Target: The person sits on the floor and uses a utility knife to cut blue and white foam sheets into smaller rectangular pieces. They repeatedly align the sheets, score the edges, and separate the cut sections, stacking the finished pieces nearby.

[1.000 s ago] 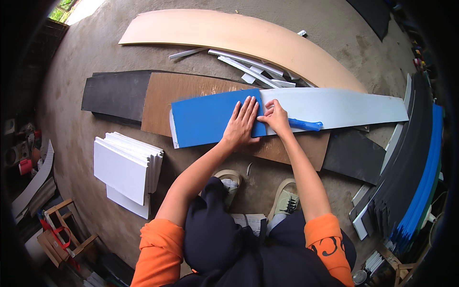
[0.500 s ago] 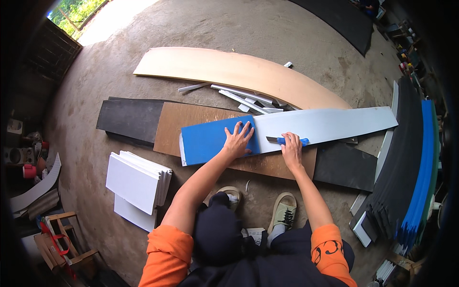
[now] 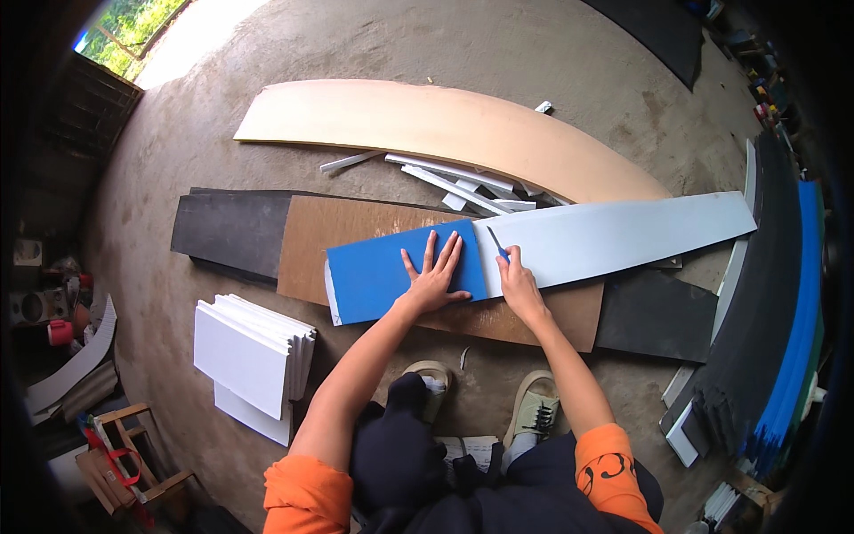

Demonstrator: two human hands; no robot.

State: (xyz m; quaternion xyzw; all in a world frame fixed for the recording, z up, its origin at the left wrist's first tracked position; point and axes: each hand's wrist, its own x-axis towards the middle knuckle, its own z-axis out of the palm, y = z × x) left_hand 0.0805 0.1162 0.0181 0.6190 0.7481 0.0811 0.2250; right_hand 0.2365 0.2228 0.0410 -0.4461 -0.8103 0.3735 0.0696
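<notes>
My left hand (image 3: 433, 279) lies spread and flat on a blue rectangular sheet (image 3: 365, 276), pressing it onto a long white sheet (image 3: 614, 233). In my right hand (image 3: 521, 287) is a blue-handled utility knife (image 3: 497, 245), gripped with its blade pointing away from me. The blade is over the white sheet, just right of the blue sheet's right edge; whether its tip touches the surface I cannot tell. Beneath both sheets is a brown board (image 3: 320, 240), and that rests on black sheets (image 3: 227, 227).
Beyond the board are white offcut strips (image 3: 445, 184) and a long tan sheet (image 3: 418, 120). A stack of white panels (image 3: 242, 343) stands at left. Black sheets (image 3: 747, 329) and blue sheets (image 3: 798, 329) are piled at right. A wooden frame (image 3: 133, 445) is at lower left.
My right hand has moved left toward the blue sheet and turned the knife from pointing left to pointing away from me. My left hand stays flat on the blue sheet.
</notes>
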